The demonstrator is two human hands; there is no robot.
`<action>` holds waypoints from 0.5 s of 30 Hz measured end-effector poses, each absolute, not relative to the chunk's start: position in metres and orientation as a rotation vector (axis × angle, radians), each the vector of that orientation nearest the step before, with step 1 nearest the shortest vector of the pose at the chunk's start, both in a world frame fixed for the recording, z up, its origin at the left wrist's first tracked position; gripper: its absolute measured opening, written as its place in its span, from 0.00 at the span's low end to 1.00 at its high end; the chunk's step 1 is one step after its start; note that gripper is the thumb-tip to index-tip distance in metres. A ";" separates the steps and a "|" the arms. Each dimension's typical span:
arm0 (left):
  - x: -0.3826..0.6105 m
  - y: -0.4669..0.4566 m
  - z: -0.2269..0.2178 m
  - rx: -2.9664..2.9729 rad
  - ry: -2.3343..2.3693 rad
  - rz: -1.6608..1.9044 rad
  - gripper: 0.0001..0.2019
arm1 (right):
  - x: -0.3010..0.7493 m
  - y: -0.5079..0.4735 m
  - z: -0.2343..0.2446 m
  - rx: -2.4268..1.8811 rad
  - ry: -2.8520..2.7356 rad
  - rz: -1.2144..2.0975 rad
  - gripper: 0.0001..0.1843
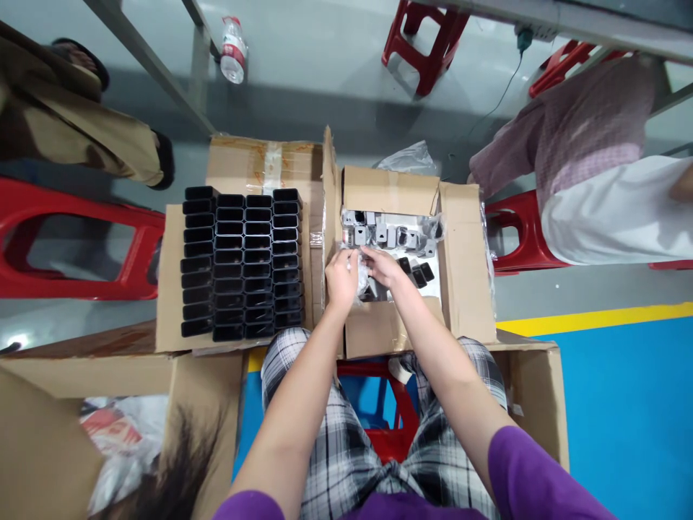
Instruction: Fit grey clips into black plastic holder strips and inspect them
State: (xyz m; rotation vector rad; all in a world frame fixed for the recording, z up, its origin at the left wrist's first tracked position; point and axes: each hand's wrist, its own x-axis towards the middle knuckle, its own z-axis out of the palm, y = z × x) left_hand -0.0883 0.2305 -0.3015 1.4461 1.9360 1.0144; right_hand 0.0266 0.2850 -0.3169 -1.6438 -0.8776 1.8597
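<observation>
Both my hands reach into an open cardboard box [460, 253] lined with clear plastic, which holds several small grey and black plastic parts [387, 235]. My left hand [341, 278] is curled shut around something pale that I cannot make out. My right hand [382, 266] lies just beside it, fingers bent down onto the grey parts, pinching at them. The two hands touch at the box's near left corner. To the left, a flat cardboard tray [170, 289] carries several rows of black rectangular housings [241, 263] standing close together.
Red plastic stools [70, 245] stand left, far back [427, 43] and right. A seated person in a pink top and white trousers [590, 180] is at the right; another person's legs [81, 123] at far left. A water bottle [233, 50] lies on the floor. Cardboard boxes [48, 426] flank my knees.
</observation>
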 end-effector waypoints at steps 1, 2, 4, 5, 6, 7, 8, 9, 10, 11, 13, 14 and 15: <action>-0.088 0.230 -0.301 1.448 1.943 1.031 0.13 | 0.027 0.287 -0.318 -1.692 -0.920 1.814 0.10; -0.088 0.230 -0.301 1.450 1.949 1.046 0.13 | 0.028 0.289 -0.318 -1.746 -0.971 1.757 0.09; -0.088 0.230 -0.300 1.442 1.970 1.072 0.12 | 0.033 0.293 -0.319 -1.853 -1.105 1.614 0.09; -0.087 0.231 -0.299 1.434 1.984 1.081 0.11 | 0.035 0.296 -0.320 -1.899 -1.183 1.537 0.10; -0.087 0.232 -0.299 1.426 1.997 1.088 0.11 | 0.037 0.299 -0.320 -1.936 -1.266 1.467 0.12; -0.087 0.233 -0.298 1.418 2.006 1.090 0.10 | 0.039 0.302 -0.320 -1.965 -1.349 1.409 0.14; -0.088 0.234 -0.297 1.413 2.010 1.089 0.10 | 0.040 0.305 -0.320 -1.986 -1.428 1.369 0.15; -0.088 0.235 -0.296 1.410 2.009 1.082 0.09 | 0.040 0.307 -0.320 -2.002 -1.500 1.346 0.15; -0.089 0.236 -0.295 1.408 2.005 1.069 0.09 | 0.039 0.309 -0.319 -2.014 -1.562 1.333 0.13; -0.090 0.237 -0.293 1.404 2.000 1.052 0.09 | 0.038 0.311 -0.317 -2.023 -1.613 1.327 0.11; -0.091 0.240 -0.288 1.385 1.998 1.004 0.08 | 0.036 0.314 -0.311 -2.029 -1.686 1.316 0.10; -0.092 0.241 -0.286 1.367 2.006 0.976 0.07 | 0.036 0.315 -0.308 -2.024 -1.712 1.310 0.09; -0.092 0.244 -0.284 1.347 2.020 0.948 0.06 | 0.036 0.316 -0.303 -2.007 -1.732 1.302 0.08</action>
